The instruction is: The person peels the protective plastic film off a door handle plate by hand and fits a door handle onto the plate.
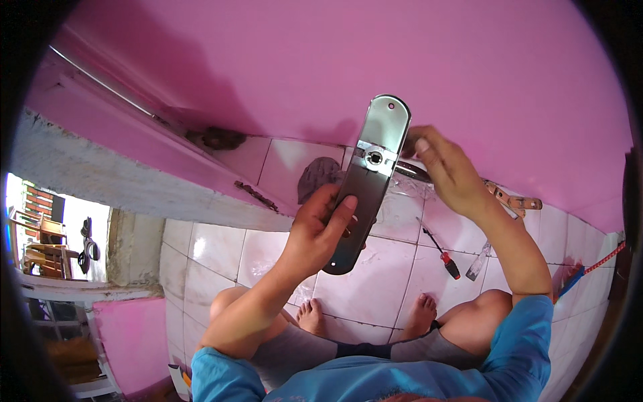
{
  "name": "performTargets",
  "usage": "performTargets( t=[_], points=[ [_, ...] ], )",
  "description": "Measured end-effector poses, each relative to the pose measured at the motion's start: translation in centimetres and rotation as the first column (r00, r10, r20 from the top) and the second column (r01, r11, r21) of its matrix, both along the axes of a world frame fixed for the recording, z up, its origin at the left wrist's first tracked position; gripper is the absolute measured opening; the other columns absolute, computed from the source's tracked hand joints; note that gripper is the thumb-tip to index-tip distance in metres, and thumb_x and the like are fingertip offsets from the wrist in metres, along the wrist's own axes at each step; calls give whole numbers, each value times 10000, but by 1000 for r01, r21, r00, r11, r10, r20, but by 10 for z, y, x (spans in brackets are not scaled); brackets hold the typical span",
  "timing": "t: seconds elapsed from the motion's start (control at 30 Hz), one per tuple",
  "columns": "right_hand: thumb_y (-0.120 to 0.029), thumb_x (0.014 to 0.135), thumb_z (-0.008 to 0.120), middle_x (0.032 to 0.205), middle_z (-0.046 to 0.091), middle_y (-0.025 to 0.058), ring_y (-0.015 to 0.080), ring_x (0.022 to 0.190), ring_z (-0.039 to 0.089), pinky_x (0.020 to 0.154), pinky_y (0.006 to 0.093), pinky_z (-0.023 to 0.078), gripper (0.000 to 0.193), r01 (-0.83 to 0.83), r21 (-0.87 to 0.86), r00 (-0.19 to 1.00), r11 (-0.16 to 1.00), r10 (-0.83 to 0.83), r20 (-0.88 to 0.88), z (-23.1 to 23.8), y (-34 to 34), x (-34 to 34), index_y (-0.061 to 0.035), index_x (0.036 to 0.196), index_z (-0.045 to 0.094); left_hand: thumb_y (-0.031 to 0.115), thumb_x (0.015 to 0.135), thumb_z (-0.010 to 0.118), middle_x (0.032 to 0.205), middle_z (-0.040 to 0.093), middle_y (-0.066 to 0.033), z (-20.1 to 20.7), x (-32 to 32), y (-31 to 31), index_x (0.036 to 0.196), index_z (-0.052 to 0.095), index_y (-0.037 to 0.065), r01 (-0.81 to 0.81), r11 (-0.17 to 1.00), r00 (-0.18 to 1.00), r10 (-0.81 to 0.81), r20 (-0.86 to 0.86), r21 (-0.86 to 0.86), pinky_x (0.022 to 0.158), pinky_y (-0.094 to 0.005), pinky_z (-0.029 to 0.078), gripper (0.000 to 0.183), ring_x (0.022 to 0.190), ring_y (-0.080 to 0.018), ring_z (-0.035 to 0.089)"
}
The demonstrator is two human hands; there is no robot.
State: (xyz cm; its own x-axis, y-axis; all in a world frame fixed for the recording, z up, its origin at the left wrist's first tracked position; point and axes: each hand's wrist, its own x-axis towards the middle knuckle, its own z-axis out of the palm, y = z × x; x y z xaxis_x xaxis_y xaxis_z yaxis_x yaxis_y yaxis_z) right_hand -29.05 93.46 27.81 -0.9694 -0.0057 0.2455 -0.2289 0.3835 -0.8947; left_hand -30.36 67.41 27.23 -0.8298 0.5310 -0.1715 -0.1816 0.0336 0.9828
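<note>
Upright in front of me is a long door handle plate [360, 214] with rounded ends, its metal back facing me. A square spindle socket [374, 158] and small screw holes show in it. My left hand [320, 224] is closed around the lower half, thumb pressed flat on the back. From the plate's right side juts a dark, shiny lever handle [413, 171]. My right hand [447, 166] is beside the plate's upper half, close to the lever, with its fingers curled in. Whatever those fingertips hold, if anything, is hidden.
On the white tiled floor [362, 288] lie a red-and-black screwdriver [450, 264], a scraper-like flat tool [478, 261] and an orange-brown tool [525, 202]. A grey crumpled cloth or cap [317, 177] is near the pink wall [469, 67]. A pink door edge [154, 154] runs along the left.
</note>
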Motion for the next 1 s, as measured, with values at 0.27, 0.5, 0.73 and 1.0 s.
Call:
performTargets(
  t=[0.27, 0.5, 0.73, 1.0],
  points=[
    [-175, 1014, 580, 1038, 660, 191, 340, 924, 663, 814, 395, 522, 256, -128, 194, 992, 973, 125, 27, -5, -12, 1, -25, 1221, 589, 421, 1081, 446, 1142, 666, -180, 13, 7, -9, 1408, 416, 38, 69, 991, 980, -89, 179, 112, 771, -404, 580, 504, 927, -278, 691],
    [52, 907, 476, 1162, 628, 136, 189, 1105, 584, 972, 303, 447, 450, -278, -192, 957, 941, 289, 35, -58, -1, 28, 20, 1356, 499, 352, 1083, 467, 1428, 511, -129, -10, 15, -4, 1558, 260, 108, 290, 946, 955, -296, 24, 147, 1067, -325, 386, 572, 1290, -183, 497],
    [-41, 822, 594, 1037, 636, 80, 215, 971, 639, 888, 359, 506, 290, -478, -290, 856, 829, 513, 57, -38, -13, 12, -27, 1111, 602, 166, 1042, 570, 1456, 508, -146, -2, 12, -4, 1510, 379, -8, 368, 924, 922, -348, -167, 103, 1053, -358, 448, 535, 1255, -194, 540],
    [-57, 704, 771, 959, 712, 91, 227, 874, 702, 781, 345, 534, 476, -733, -62, 677, 678, 717, -163, 40, -42, -23, -59, 1161, 636, 114, 969, 664, 1195, 647, -184, 92, 33, -29, 1453, 420, 0, 309, 934, 812, -358, -461, -182, 916, -378, 539, 554, 1030, -277, 690]
  ],
)
